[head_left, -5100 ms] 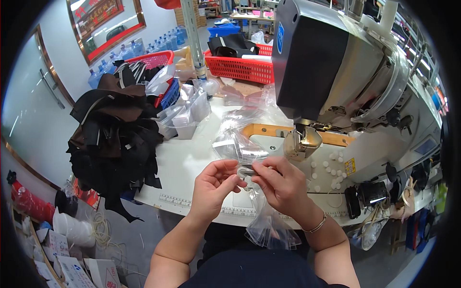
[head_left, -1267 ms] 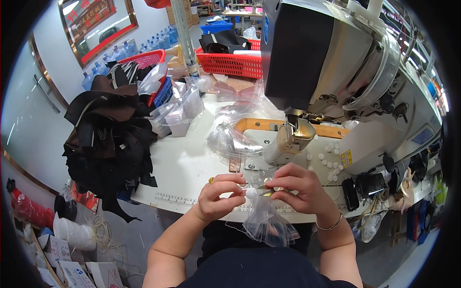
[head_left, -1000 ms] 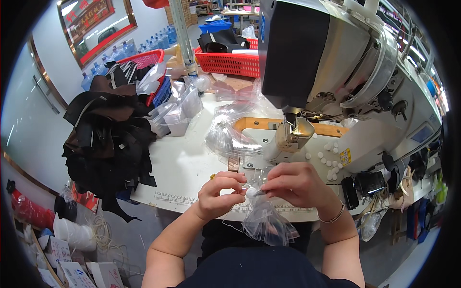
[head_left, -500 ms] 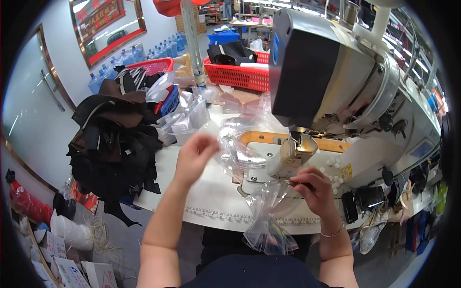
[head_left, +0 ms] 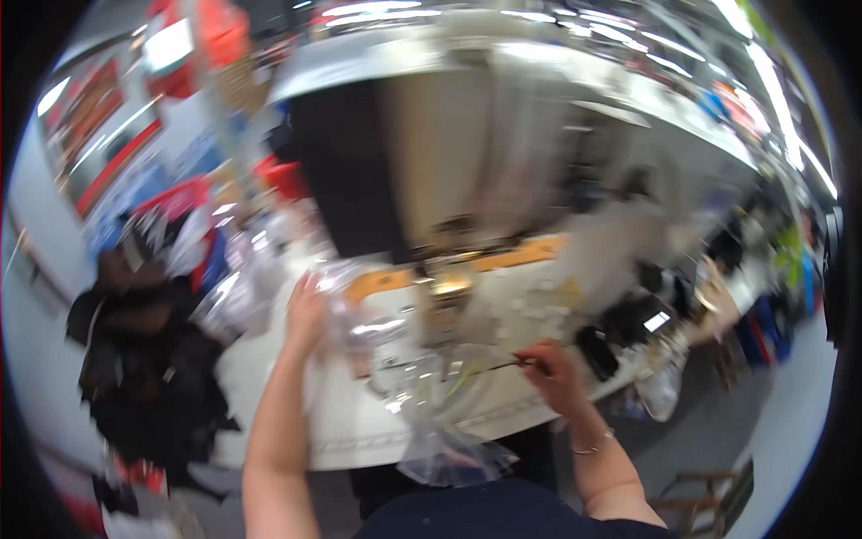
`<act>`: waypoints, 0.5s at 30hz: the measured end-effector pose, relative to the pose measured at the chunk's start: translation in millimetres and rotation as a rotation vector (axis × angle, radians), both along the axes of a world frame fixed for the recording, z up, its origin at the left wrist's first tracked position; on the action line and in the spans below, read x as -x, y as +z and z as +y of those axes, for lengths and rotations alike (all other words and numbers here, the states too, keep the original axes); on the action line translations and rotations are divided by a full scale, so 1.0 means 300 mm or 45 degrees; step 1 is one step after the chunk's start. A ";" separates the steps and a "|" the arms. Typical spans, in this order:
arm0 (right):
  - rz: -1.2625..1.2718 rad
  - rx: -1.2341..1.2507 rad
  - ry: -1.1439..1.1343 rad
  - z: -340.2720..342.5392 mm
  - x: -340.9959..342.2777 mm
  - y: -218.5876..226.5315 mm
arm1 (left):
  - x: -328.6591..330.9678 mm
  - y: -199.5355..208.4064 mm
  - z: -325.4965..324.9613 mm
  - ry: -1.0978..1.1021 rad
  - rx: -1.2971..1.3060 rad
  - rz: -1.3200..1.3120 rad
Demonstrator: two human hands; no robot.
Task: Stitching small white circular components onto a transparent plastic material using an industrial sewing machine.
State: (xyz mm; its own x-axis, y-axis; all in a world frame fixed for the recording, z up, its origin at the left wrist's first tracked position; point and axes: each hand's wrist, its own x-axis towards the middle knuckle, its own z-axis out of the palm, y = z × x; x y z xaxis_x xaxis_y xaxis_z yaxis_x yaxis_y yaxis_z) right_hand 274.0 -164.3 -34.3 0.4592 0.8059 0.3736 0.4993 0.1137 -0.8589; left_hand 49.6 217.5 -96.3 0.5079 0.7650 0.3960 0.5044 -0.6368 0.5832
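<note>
The view is smeared by motion. My right hand (head_left: 552,377) is closed on a thin dark pointed tool (head_left: 499,366), whose tip points left toward the sewing machine's arm; its exact kind is too blurred to tell. My left hand (head_left: 307,310) is at the left side of the white table, beside crumpled clear plastic film (head_left: 338,305); its fingers are blurred, so I cannot tell whether they grip the film. A bunch of clear plastic pieces (head_left: 449,454) hangs over the near table edge between my forearms. The sewing machine (head_left: 350,171) stands in front of me.
A heap of black and brown material (head_left: 148,368) is at the left. Clear plastic bags (head_left: 242,292) lie near it. An orange-brown strip (head_left: 382,285) runs across the machine bed. Small white discs (head_left: 539,310) and a dark phone-like object (head_left: 596,352) lie to the right.
The whole view has swung toward the right and blurred. My left hand has gone from above the table to beside the clear film. The right hand's tool now points out plainly to the left.
</note>
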 end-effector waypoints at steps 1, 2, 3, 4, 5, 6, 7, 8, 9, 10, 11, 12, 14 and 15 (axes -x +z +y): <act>-0.006 -0.077 -0.019 0.021 0.023 0.003 | 0.028 -0.046 0.009 0.059 0.308 -0.233; -0.040 -0.098 -0.058 0.027 0.042 0.037 | 0.089 -0.114 0.065 0.016 0.361 -0.353; -0.143 -0.115 -0.153 -0.011 0.014 0.039 | 0.060 -0.126 0.047 -0.011 0.282 -0.343; -0.239 -0.133 -0.226 -0.050 -0.010 0.041 | 0.059 -0.121 0.031 -0.014 0.192 -0.335; -0.337 -0.268 -0.388 -0.057 -0.024 0.094 | 0.125 -0.150 0.087 0.048 0.234 -0.428; -0.711 -0.512 -0.597 -0.104 -0.120 0.096 | 0.074 -0.120 0.036 0.124 0.115 -0.356; -0.425 -0.713 -0.830 -0.141 -0.148 0.152 | 0.042 -0.061 -0.037 0.206 -0.008 -0.285; -0.483 -0.839 -0.949 -0.181 -0.255 0.189 | 0.058 -0.012 -0.088 0.189 -0.023 -0.283; -0.548 -0.776 -1.205 -0.206 -0.286 0.296 | 0.069 0.027 -0.133 0.191 0.007 -0.317; -0.681 -0.860 -1.311 -0.213 -0.363 0.357 | 0.079 0.059 -0.179 0.199 0.036 -0.353; -0.733 -0.893 -1.302 -0.224 -0.432 0.395 | 0.094 0.076 -0.226 0.188 0.030 -0.358; -0.799 -0.848 -1.340 -0.226 -0.480 0.425 | 0.110 0.081 -0.269 0.164 0.056 -0.315; -0.892 -0.819 -1.330 -0.222 -0.558 0.458 | 0.151 0.075 -0.357 0.089 0.102 -0.254; -0.954 -0.787 -1.349 -0.219 -0.566 0.471 | 0.173 0.066 -0.402 0.039 0.123 -0.236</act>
State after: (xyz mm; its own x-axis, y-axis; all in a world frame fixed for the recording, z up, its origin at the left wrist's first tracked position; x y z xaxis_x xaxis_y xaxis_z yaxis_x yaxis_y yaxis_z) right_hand 443.8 -230.1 107.1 0.2712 -0.1622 0.9487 0.8873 -0.3400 -0.3118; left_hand -2.2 97.0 -76.5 0.4092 0.8177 0.4049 0.4010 -0.5597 0.7252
